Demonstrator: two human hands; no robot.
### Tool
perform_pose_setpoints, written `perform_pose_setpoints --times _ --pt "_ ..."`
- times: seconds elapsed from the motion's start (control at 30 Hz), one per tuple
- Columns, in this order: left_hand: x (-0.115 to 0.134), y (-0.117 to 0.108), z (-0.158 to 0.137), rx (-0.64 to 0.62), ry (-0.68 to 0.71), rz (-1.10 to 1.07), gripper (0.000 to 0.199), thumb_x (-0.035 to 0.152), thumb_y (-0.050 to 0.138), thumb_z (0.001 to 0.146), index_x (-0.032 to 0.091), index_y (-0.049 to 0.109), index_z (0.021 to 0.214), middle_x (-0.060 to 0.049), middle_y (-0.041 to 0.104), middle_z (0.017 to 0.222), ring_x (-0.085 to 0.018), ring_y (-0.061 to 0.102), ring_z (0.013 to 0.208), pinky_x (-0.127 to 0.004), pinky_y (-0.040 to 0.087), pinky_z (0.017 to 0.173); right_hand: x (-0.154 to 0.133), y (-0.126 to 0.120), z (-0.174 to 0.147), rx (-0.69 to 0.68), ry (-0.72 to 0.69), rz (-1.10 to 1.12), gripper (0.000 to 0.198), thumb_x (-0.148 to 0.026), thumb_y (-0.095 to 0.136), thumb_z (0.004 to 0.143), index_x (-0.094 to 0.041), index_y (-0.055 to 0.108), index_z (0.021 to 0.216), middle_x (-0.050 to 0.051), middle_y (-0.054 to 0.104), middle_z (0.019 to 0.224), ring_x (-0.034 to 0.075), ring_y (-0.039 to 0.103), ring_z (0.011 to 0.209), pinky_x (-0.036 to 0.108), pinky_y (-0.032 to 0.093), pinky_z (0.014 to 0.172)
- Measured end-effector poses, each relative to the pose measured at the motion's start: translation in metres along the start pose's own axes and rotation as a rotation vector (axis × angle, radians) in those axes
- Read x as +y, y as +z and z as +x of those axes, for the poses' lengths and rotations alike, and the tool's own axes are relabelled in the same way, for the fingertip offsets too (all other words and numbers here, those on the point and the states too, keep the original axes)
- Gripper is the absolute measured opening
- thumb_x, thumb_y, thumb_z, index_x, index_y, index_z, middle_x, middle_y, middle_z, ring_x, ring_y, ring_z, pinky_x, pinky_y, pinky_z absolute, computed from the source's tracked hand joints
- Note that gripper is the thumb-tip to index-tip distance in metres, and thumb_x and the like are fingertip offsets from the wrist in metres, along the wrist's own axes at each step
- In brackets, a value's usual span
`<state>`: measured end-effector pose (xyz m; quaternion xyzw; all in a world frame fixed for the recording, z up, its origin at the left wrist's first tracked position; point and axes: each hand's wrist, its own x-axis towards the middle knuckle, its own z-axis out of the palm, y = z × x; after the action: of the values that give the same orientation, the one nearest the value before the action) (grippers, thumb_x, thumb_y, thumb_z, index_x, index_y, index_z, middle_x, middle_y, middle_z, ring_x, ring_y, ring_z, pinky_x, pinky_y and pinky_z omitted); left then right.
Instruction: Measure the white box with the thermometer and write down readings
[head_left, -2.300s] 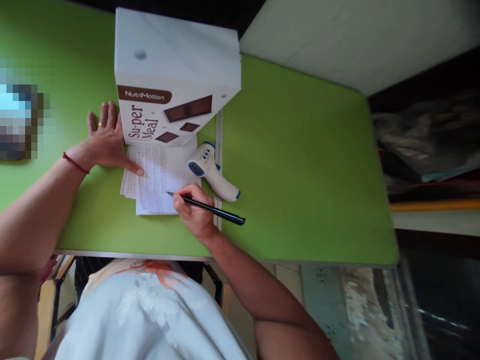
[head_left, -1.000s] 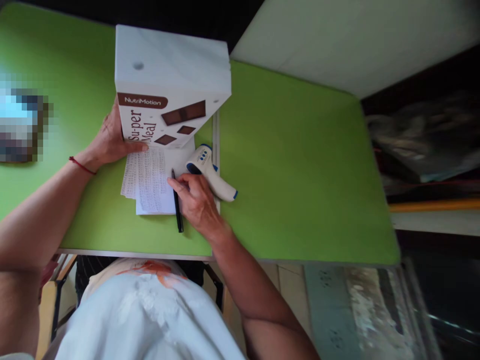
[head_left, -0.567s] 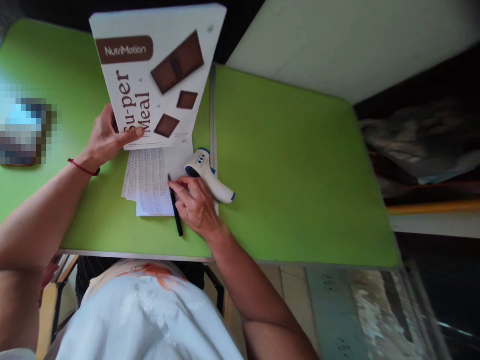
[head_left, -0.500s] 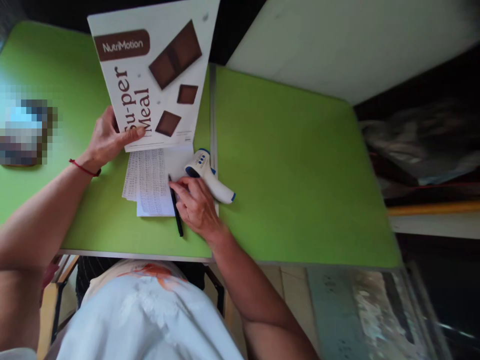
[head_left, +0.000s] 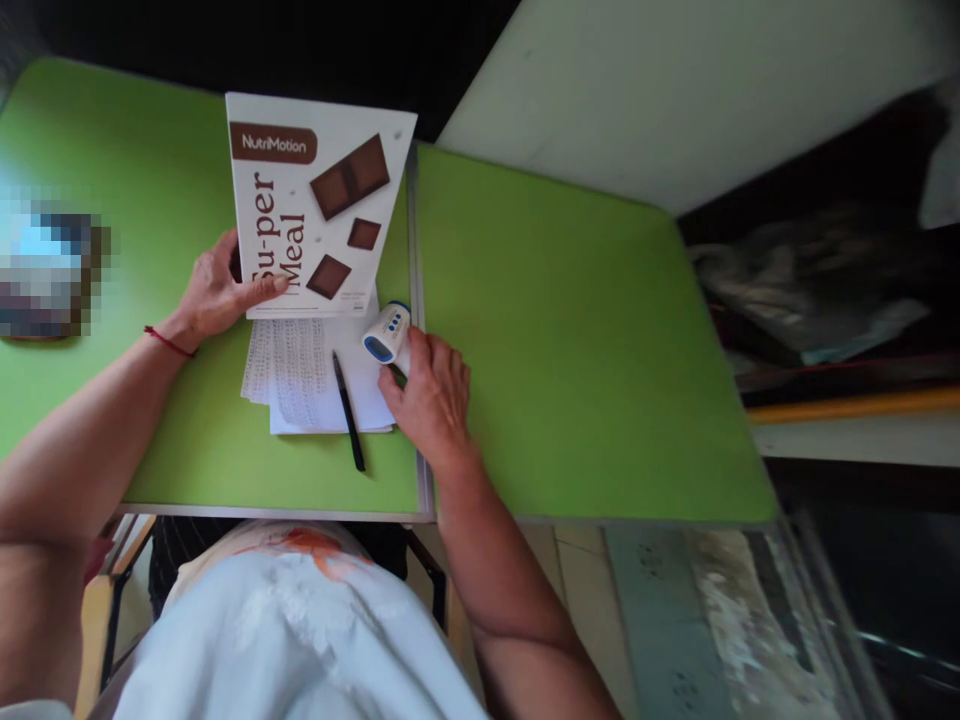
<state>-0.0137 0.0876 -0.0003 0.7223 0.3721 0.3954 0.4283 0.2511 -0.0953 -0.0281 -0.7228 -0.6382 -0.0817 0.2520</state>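
My left hand grips the lower left corner of a white "NutriMotion" box, thumb across its printed front. The box is over the far part of some papers covered with rows of small writing. In my right hand is a white and blue infrared thermometer, its handle mostly hidden under the fingers and its small screen facing me. On the papers, left of that hand, lies a black pen, its lower end reaching past the sheets.
The green folding table has a metal seam down its middle. A blurred-out object lies at the left. Beyond the table's right edge, a shelf with a yellow bar holds plastic bags.
My right hand has left the pen and moved right, closing round the thermometer's handle. The box has come lower and tilted back from me, still in my left hand.
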Motion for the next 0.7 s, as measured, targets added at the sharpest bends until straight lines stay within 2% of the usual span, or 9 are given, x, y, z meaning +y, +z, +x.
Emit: perform_pose_setpoints --times 0.13,0.23,0.3,0.37,0.47,0.53,0.6,0.7 --pt "0.009 0.000 -0.001 -0.025 -0.030 0.040 0.079 0.074 0.085 0.070 0.021 0.067 0.126 -0.013 0.077 0.122 -0.040 0.072 0.117 -0.058 0.058 0.099 0.013 -0.001 0.003 -0.077 0.058 0.027 0.039 -0.028 0.068 0.084 -0.016 0.068 0.121 0.015 0.068 0.098 0.027 0.062 0.084 0.041 0.053 0.074" --pt "0.014 0.000 -0.002 -0.040 -0.053 0.038 0.076 0.074 0.083 0.072 0.021 0.067 0.125 -0.013 0.078 0.122 -0.039 0.074 0.113 -0.056 0.060 0.095 0.012 -0.014 0.014 -0.081 0.098 0.146 0.038 -0.032 0.075 0.077 -0.020 0.071 0.112 0.010 0.068 0.092 0.024 0.061 0.075 0.039 0.053 0.066" --pt "0.015 -0.001 -0.003 -0.050 -0.068 0.054 0.075 0.074 0.081 0.073 0.022 0.066 0.125 -0.012 0.078 0.122 -0.038 0.074 0.112 -0.056 0.060 0.095 0.000 -0.025 0.026 -0.034 0.077 0.316 0.039 -0.036 0.074 0.076 -0.021 0.070 0.112 0.010 0.068 0.099 0.025 0.064 0.081 0.040 0.056 0.070" --pt "0.016 -0.003 -0.003 -0.059 -0.084 0.081 0.074 0.074 0.078 0.075 0.022 0.066 0.126 -0.012 0.078 0.124 -0.038 0.073 0.114 -0.057 0.059 0.098 -0.020 -0.032 0.038 -0.025 0.062 0.594 0.034 -0.039 0.072 0.078 -0.023 0.067 0.108 0.008 0.069 0.099 0.023 0.066 0.082 0.038 0.057 0.068" --pt "0.017 -0.004 -0.005 -0.077 -0.121 0.123 0.074 0.075 0.075 0.077 0.022 0.064 0.128 -0.012 0.077 0.124 -0.038 0.073 0.114 -0.057 0.058 0.098 -0.055 -0.027 0.052 -0.206 0.170 1.081 0.022 -0.044 0.062 0.083 -0.025 0.060 0.095 0.000 0.065 0.078 0.016 0.060 0.063 0.030 0.051 0.054" --pt "0.019 -0.005 -0.006 -0.086 -0.137 0.142 0.075 0.076 0.072 0.079 0.022 0.061 0.130 -0.013 0.077 0.125 -0.039 0.073 0.114 -0.056 0.058 0.097 -0.073 -0.015 0.056 -0.355 0.277 1.337 0.025 -0.046 0.059 0.082 -0.024 0.057 0.093 -0.002 0.062 0.070 0.014 0.055 0.055 0.028 0.046 0.049" --pt "0.020 -0.005 -0.007 -0.088 -0.136 0.153 0.074 0.076 0.070 0.081 0.022 0.060 0.131 -0.013 0.076 0.127 -0.039 0.072 0.115 -0.055 0.058 0.097 -0.084 -0.003 0.056 -0.404 0.355 1.452 0.026 -0.046 0.062 0.075 -0.024 0.056 0.088 -0.004 0.058 0.064 0.013 0.051 0.053 0.027 0.043 0.049" --pt "0.017 -0.005 -0.008 -0.097 -0.121 0.147 0.071 0.074 0.068 0.085 0.022 0.059 0.131 -0.013 0.075 0.129 -0.038 0.072 0.116 -0.055 0.057 0.099 -0.092 0.007 0.052 -0.431 0.443 1.484 0.027 -0.043 0.069 0.066 -0.024 0.055 0.077 -0.005 0.056 0.059 0.012 0.048 0.051 0.027 0.040 0.050"
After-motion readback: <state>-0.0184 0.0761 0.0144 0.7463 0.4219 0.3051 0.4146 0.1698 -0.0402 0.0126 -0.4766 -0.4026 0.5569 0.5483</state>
